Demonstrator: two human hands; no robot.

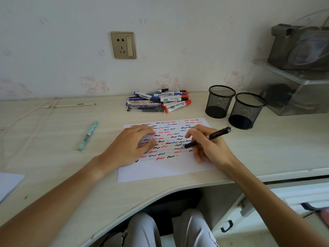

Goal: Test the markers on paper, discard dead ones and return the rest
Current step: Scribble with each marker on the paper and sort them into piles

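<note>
Right hand (206, 145) around black pen (208, 137), tip on paper (165, 168).

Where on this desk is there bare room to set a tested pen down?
Bare desk lies between the teal pen and the paper, and right of the mesh cups toward the front edge. It is crowded around the marker pile.
</note>
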